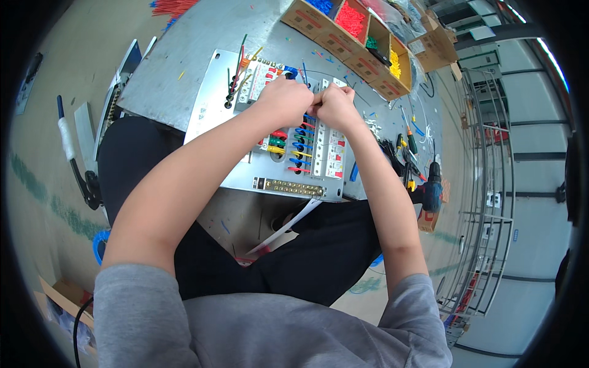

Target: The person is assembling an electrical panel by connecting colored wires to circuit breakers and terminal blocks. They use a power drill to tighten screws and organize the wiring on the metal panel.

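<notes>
The left hand [285, 101] and right hand [337, 110] curl nearly closed, meeting over the wired breaker panel [205, 122] at 12 o'clock (I cannot tell what they pinch); cardboard bins [334, 46] sit between its 1 and 2 o'clock, a drill [433, 190] at 4

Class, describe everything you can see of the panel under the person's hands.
The panel is a flat, silvery, roughly rectangular plate, apparently metal. It carries white breaker blocks with red parts, red, blue, yellow and green wires, and a brass-coloured terminal strip along its near edge. It lies at an angle on the grey table, its near edge apparently overhanging. The left hand and right hand meet over its far half, hiding some parts; whether they touch it is unclear.
</notes>
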### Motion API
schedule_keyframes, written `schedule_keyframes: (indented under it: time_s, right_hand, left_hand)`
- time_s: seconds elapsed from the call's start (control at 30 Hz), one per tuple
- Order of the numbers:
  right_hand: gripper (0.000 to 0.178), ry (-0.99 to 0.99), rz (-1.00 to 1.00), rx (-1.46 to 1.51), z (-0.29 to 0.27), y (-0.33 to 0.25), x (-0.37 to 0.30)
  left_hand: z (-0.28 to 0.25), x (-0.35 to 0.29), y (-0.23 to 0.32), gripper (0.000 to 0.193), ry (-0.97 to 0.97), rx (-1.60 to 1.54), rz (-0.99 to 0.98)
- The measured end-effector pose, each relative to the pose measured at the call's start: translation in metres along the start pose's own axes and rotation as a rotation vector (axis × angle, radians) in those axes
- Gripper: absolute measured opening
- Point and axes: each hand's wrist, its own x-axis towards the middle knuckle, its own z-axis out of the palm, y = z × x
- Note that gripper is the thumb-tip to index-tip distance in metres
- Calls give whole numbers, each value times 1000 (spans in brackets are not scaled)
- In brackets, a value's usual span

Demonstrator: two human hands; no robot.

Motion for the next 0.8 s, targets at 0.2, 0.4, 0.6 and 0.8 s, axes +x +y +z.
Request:
schedule_keyframes:
  time_s: [0.2, 0.4, 0.6, 0.8]
  right_hand:
    - [12, -146, 25, -20, -12, 2, 8]
    - [17, -89, 7, 475, -24, 16, -9]
    - [21, 122, 62, 576, -35, 31, -54]
    - [18, 172, -7, 498, -32, 32, -95]
  left_hand:
    - [-5, -1, 1, 10, 14, 42, 31]
    - [5, 1, -7, 12, 22, 88, 96]
    - [14, 7, -6, 27, 50, 93, 105]
    - [5, 13, 11, 35, -54, 89, -51]
